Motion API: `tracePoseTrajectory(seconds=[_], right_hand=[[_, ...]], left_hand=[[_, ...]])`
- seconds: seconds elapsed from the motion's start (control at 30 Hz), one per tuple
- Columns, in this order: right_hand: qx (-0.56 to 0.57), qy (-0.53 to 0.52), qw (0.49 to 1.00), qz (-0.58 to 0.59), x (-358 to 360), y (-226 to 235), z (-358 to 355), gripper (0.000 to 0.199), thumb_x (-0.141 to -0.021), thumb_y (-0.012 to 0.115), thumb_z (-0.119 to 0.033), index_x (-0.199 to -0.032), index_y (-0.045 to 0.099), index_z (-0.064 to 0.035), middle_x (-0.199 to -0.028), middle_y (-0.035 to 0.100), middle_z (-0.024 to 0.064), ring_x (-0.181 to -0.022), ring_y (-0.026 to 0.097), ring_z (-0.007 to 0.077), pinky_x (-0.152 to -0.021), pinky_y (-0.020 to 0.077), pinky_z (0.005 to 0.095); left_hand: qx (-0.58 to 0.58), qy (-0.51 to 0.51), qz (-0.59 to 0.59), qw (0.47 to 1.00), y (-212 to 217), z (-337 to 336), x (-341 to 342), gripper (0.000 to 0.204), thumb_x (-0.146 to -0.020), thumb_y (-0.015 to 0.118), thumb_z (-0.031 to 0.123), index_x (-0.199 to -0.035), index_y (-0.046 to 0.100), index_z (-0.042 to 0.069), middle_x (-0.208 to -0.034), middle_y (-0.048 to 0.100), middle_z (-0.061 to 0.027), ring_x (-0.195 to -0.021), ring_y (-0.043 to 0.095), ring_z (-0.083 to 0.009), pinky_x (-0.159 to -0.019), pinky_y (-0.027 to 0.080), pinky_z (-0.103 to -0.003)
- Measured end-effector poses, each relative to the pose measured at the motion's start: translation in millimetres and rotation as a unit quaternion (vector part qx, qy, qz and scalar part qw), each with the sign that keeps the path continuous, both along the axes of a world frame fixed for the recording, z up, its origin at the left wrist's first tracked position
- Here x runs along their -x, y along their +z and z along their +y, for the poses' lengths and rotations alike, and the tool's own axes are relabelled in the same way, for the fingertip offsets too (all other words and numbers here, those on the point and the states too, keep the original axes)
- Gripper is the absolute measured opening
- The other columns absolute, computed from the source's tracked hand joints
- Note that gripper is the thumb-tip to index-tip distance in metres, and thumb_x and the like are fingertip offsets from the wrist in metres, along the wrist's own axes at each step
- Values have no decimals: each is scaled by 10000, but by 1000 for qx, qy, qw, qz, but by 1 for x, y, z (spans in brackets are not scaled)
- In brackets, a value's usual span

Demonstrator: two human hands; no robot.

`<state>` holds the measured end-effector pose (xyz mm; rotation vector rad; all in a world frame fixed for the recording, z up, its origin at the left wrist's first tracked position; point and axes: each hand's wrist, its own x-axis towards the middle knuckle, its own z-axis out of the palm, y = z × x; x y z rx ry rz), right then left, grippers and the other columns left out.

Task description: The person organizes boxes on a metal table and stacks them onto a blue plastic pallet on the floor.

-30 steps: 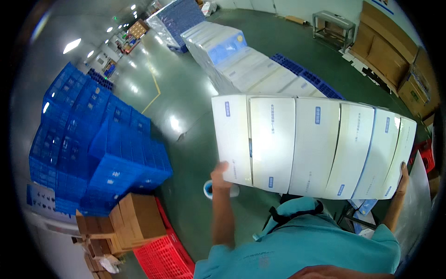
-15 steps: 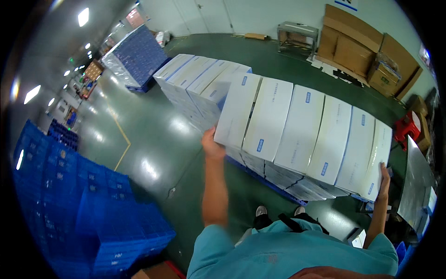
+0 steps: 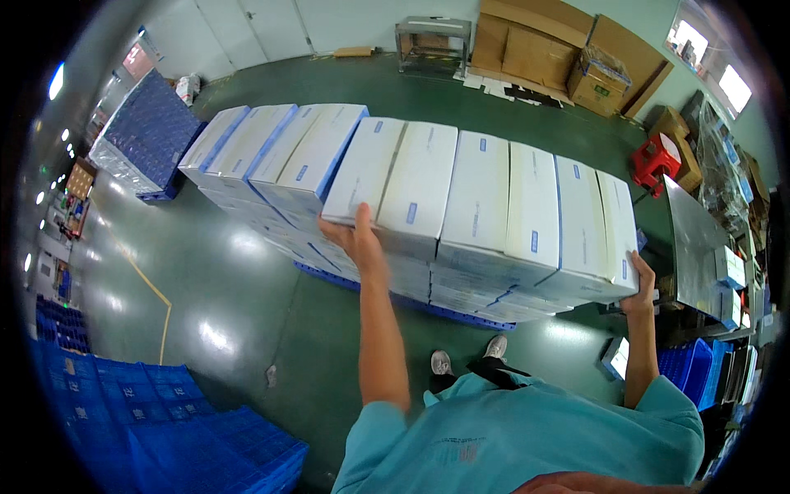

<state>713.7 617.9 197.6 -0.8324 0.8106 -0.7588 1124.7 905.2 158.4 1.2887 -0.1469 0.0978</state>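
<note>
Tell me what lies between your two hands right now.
Head view: a row of white boxes, pressed side by side between left hand and right hand.

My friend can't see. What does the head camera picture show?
A person's left hand and right hand squeeze the ends of a row of white boxes, carried above a stack of like boxes on a green floor. Blue crates lie lower left.

My left hand (image 3: 355, 239) and right hand (image 3: 638, 284) are pinned to the ends of the carried box row (image 3: 485, 206). Stacked white boxes (image 3: 263, 156) block ahead; green floor (image 3: 239, 272) left lies open; blue crates (image 3: 164, 420) crowd lower left.
</note>
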Motion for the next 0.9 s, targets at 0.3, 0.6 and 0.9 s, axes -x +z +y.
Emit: tracePoseTrajectory(seconds=[0.3,0.6,0.9], right_hand=[[31,29,999,-22,-4,-24,-15,433,-906,541,-295,-1206,532,17,-1127,625,130,-993,614,229,-864,469,353],[4,-9,1000,1,-11,-23,-1,408,-899,556,-262,-1202,516,9,-1091,628,113,-973,617,212,-850,485,342],[-19,-2,996,87,-1,-30,-3,467,-859,613,-401,-1178,555,-64,-1065,646,75,-936,633,192,-835,490,351]], left_hand=[[-159,48,30,986,3,-25,-14,978,-828,555,335,-1403,-85,-128,-1492,-98,-309,-1402,-133,-390,-1127,-79,-459],[-133,65,1,989,-14,-33,-12,960,-899,468,449,-1394,-113,-134,-1489,-106,-313,-1405,-116,-386,-1134,-54,-443],[21,-65,73,995,-43,-16,26,811,-935,418,499,-1489,-14,93,-1528,114,-160,-1380,199,-312,-1127,148,-441]])
